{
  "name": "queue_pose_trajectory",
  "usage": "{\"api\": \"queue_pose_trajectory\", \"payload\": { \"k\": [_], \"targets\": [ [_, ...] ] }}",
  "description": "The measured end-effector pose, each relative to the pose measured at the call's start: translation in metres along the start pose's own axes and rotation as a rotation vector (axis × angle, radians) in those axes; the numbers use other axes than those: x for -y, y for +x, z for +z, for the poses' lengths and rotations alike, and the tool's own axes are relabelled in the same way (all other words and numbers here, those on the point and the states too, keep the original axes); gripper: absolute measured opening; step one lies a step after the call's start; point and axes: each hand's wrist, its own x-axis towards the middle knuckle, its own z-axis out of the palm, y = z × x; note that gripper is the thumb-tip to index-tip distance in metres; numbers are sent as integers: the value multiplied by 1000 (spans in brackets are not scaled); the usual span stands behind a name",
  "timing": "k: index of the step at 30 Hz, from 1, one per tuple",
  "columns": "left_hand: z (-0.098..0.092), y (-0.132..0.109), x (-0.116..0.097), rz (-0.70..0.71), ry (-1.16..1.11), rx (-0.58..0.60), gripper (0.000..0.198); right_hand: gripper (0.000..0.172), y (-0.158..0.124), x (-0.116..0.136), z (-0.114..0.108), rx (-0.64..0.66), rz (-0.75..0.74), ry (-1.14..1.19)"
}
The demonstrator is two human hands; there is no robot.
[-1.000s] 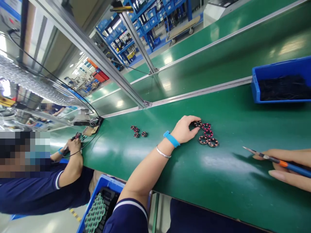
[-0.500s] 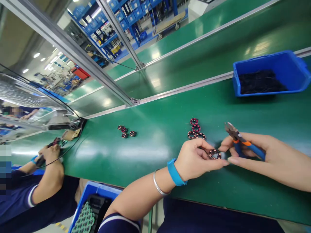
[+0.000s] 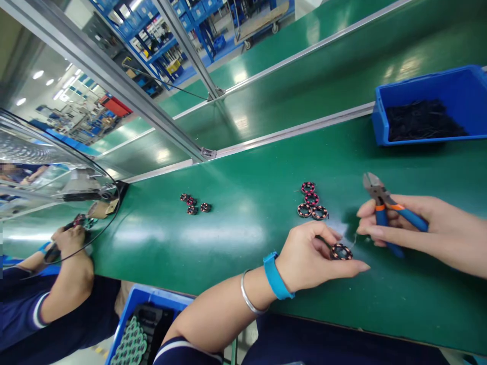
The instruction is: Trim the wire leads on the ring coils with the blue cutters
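Observation:
My left hand (image 3: 310, 256), with a blue band at the wrist, pinches a small ring-shaped coil part (image 3: 341, 251) between thumb and fingers. A thin wire rises from the part towards my right hand (image 3: 403, 223), whose thumb and forefinger tips are pressed together at the wire's end. The same right hand holds cutting pliers (image 3: 384, 203) with blue and orange handles, jaws pointing up and away. Just beyond my left hand, several similar ring parts (image 3: 311, 198) lie in a cluster on the green table (image 3: 243, 253).
At the back right stands a blue bin (image 3: 429, 106) holding dark pieces. More ring parts (image 3: 192, 201) lie left of centre. A co-worker's hands (image 3: 72, 238) hold a tool at far left. A blue crate (image 3: 152, 294) is below the table edge; a metal post (image 3: 129, 91) rises behind.
My right hand has moved away from the coil part, with the pliers still in it, and a wire now shows between the hands. The view has shifted slightly.

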Motion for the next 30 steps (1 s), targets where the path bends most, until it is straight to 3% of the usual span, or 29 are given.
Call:
{"api": "queue_pose_trajectory", "payload": {
  "k": [2, 4, 9, 13, 19, 25, 30],
  "targets": [
    [-1, 1, 2, 11, -29, 12, 84, 71, -5, 6, 6, 105, 13, 20],
    [-1, 2, 2, 5, -58, 41, 84, 68, -8, 13, 15, 119, -12, 13],
    [-1, 2, -1, 13, -50, 86, 81, 66, -2, 22, 20, -76, -89, 11],
    [-2, 2, 3, 13, 27, 15, 81, 72, 0, 20, 9, -206, -73, 26],
    [-2, 4, 6, 23, -13, 54, 85, 66, -5, 24, 19, -15, -118, 15],
    [-2, 4, 7, 26, -6, 28, 86, 70, -4, 18, 5, -115, -95, -19],
    [0, 4, 9, 88, -6, 27, 86, 67, -6, 19, 10, 45, -79, 12]
  ]
}}
